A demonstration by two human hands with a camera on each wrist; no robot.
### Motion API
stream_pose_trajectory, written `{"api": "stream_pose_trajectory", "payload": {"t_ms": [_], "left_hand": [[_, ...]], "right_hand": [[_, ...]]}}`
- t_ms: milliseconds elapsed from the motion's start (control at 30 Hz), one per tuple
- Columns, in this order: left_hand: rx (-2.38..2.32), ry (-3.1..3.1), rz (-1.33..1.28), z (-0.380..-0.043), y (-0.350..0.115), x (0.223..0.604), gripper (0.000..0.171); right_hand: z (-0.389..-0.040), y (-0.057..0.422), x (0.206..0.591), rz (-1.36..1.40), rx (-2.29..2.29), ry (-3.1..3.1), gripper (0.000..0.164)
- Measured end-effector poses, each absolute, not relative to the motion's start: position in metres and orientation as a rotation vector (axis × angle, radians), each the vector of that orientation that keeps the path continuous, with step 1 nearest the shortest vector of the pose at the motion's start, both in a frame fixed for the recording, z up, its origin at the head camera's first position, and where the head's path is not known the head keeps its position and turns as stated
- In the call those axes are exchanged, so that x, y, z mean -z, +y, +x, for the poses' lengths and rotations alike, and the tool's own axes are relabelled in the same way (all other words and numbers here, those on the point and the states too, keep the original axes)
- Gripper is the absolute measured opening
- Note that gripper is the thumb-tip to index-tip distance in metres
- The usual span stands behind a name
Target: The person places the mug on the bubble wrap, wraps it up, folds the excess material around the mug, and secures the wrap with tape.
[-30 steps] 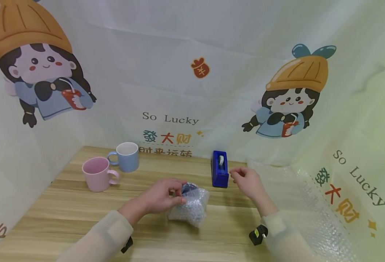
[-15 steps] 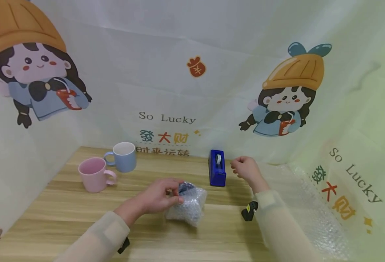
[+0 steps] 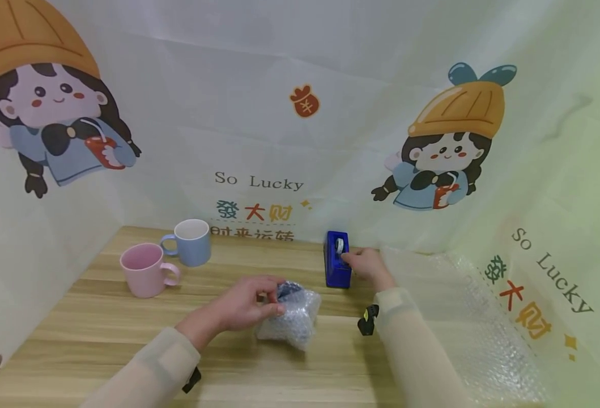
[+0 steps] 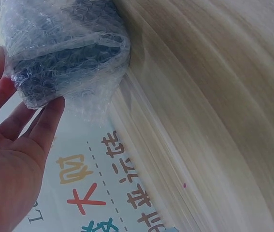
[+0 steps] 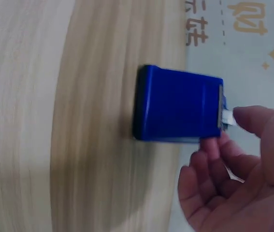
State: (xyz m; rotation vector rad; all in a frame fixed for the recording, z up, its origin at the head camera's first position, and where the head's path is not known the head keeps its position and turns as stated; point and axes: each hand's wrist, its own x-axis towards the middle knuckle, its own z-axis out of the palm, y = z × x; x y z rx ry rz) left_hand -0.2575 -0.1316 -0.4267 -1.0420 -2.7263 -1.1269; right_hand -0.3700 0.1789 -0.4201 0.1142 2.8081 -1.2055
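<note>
My left hand (image 3: 246,303) holds a bubble-wrapped bundle (image 3: 296,320) above the middle of the table, thumb and fingers at its upper left edge. Something dark blue shows through the wrap; its kind is hidden. In the left wrist view the bundle (image 4: 64,58) has a folded flap of bubble wrap across it, and fingertips press its side. A blue tape dispenser (image 3: 334,272) stands behind and to the right of the bundle. At its front, my right hand (image 3: 370,265) reaches the tape; in the right wrist view the thumb pinches the white tape end (image 5: 228,117) beside the cutter.
A pink mug (image 3: 144,277) and a light blue mug (image 3: 194,249) stand at the left rear of the wooden table (image 3: 101,340). A sheet of bubble wrap (image 3: 463,317) lies along the right side. A printed cloth (image 3: 259,113) hangs behind.
My right hand drew slightly away from the dispenser, then came back left and down onto its tape. The left hand stays on the bundle. The head view shifted slightly.
</note>
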Motion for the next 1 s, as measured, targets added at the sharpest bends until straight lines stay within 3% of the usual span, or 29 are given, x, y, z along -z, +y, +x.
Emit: {"api": "stream_pose_trajectory", "payload": {"t_ms": [133,400,733,1000], "left_hand": [[1.101,-2.727,-1.048,-0.257,-0.130,0.425,0.025],[1.139,-2.727,-1.055,-0.257,-0.131,0.424,0.025],[1.144,-2.710,-1.063,-0.257,-0.133,0.427,0.025],[1.102,-2.716,-1.059,-0.257,-0.133,0.428,0.025]], "right_hand": [[-0.372,0.175,0.423,0.152,1.185,2.806,0.049],[-0.374,0.169,0.423,0.237,1.160,2.820,0.048],[-0.370,0.163,0.411,0.289,1.177,2.804,0.031],[-0.371,0.167,0.413,0.233,1.450,2.592,0.020]]}}
